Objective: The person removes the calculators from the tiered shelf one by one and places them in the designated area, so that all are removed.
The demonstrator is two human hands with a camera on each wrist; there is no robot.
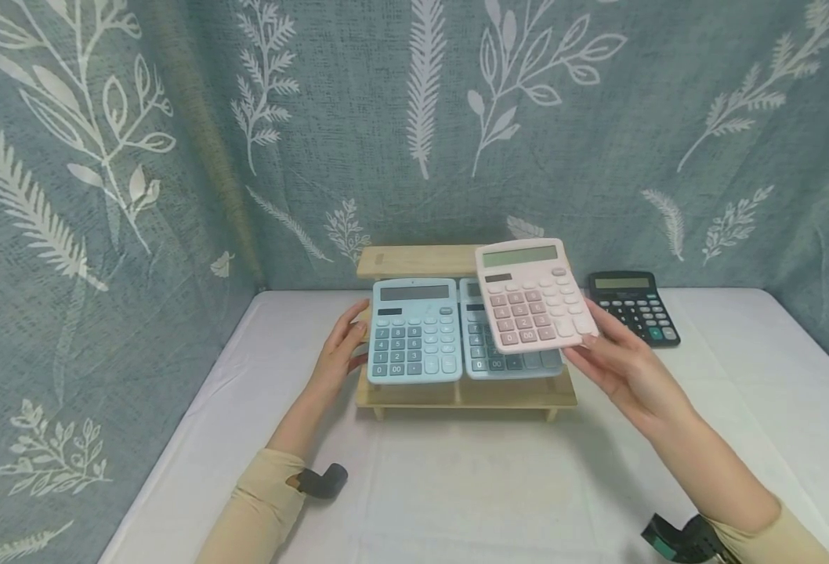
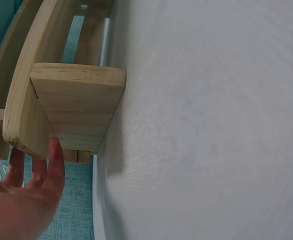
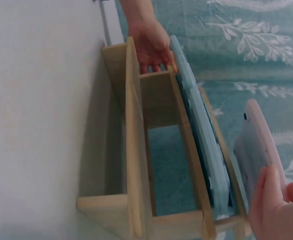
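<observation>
Sleeves (image 1: pixel 259 501) point toward a wooden rack (image 1: pixel 414 396) — the left hand (image 1: pixel 337 351), fingers slightly spread, touches its left end; the right hand (image 1: pixel 629 364) pinches a pink calculator (image 1: pixel 530 298) over its right half. Blue calculators (image 1: pixel 414 333) stand on the rack — a black calculator (image 1: pixel 636 303) to its right.

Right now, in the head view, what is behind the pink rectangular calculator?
A light-blue rectangular calculator on a pale wooden rack. Its left edge, bottom strip and some keys show; the pink calculator hides the rest.
</observation>
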